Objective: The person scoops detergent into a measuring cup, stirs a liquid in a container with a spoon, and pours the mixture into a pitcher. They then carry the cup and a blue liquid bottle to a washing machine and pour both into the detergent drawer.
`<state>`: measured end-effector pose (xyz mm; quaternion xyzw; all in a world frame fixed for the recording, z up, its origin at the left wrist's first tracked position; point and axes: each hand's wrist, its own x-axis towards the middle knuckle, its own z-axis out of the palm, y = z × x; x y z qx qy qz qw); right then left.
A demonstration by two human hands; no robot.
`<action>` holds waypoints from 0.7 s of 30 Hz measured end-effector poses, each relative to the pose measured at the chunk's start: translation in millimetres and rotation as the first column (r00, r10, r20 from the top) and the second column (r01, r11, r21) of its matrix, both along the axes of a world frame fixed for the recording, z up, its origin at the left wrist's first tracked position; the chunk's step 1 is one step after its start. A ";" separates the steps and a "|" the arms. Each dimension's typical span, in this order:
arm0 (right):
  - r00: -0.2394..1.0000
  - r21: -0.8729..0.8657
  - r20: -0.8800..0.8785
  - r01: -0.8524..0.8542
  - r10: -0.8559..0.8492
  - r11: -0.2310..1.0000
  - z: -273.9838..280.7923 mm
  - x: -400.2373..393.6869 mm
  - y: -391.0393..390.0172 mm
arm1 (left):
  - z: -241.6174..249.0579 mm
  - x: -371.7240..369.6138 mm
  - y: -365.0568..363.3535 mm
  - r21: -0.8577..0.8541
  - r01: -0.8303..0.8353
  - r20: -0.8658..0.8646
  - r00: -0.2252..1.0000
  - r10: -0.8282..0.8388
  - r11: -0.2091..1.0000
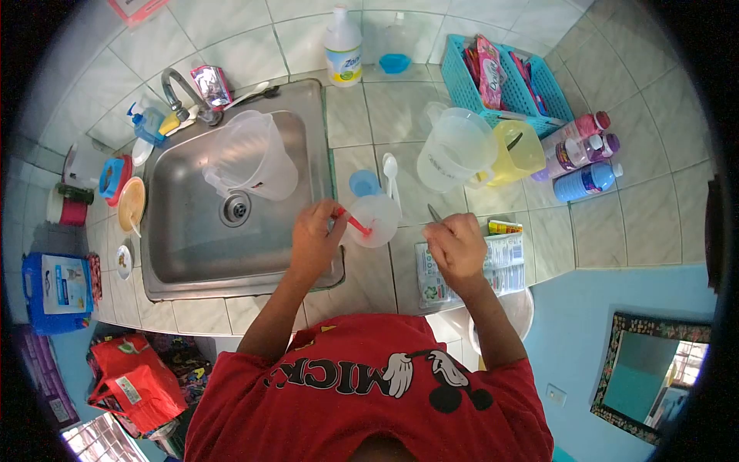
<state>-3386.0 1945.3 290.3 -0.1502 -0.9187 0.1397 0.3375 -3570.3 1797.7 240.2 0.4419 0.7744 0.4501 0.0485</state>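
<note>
My left hand [315, 237] is closed on a slim red strip-like thing [357, 223], which slants down into a translucent plastic cup [382, 219] on the tiled counter. Red colour shows at the strip's lower end inside the cup. To the right of the cup, my right hand [459, 245] is closed around a thin metal utensil [435, 212], its grey tip pointing up and away from me. Below this hand lies a printed plastic packet [504, 258]. Just behind the cup are a small blue cup [364, 182] and a white plastic spoon [390, 171].
A steel sink [181, 254] at left holds a clear pitcher [258, 158]. Behind my right hand stand a translucent pitcher [454, 154], a yellow pitcher [519, 158], a turquoise basket [462, 85] and several bottles, one blue [585, 181]. A spray-cleaner bottle [343, 50] stands by the wall.
</note>
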 end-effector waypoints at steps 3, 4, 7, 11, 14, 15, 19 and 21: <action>0.994 0.168 0.049 -0.102 0.095 0.980 2.4 3.1 -1.8 | -3.8 4.3 4.5 0.007 0.006 0.046 0.999 -0.006 1.000; 0.991 0.211 0.064 -0.126 0.115 0.969 0.6 4.0 -1.9 | -4.5 4.9 5.8 0.024 0.003 -0.006 1.000 -0.003 1.000; 0.988 0.235 0.083 -0.148 0.131 0.961 -4.8 6.1 -1.0 | -3.3 -0.2 8.6 0.040 0.010 -0.222 0.975 -0.001 0.999; 0.999 0.046 -0.042 -0.026 0.028 0.999 -16.5 4.0 6.6 | 4.7 -4.9 2.6 -0.016 0.021 -0.269 0.963 -0.024 1.000; 0.984 -0.450 -0.105 0.082 -0.144 0.889 -30.2 6.7 16.0 | 5.1 -2.6 -1.1 -0.096 0.022 -0.158 0.987 -0.037 0.995; 0.984 -0.450 -0.105 0.083 -0.144 0.889 -30.1 6.0 19.3 | 1.4 -0.5 0.0 -0.076 0.008 -0.013 1.000 -0.009 0.997; 0.898 -0.940 -0.096 0.060 -0.430 0.336 -20.9 6.1 47.1 | -6.6 4.4 7.8 0.028 -0.036 -0.094 0.995 0.039 0.999; 0.763 -0.859 -0.321 0.016 -0.561 0.512 -12.9 0.9 60.0 | -2.1 1.3 9.9 0.021 -0.012 -0.184 0.983 0.016 1.000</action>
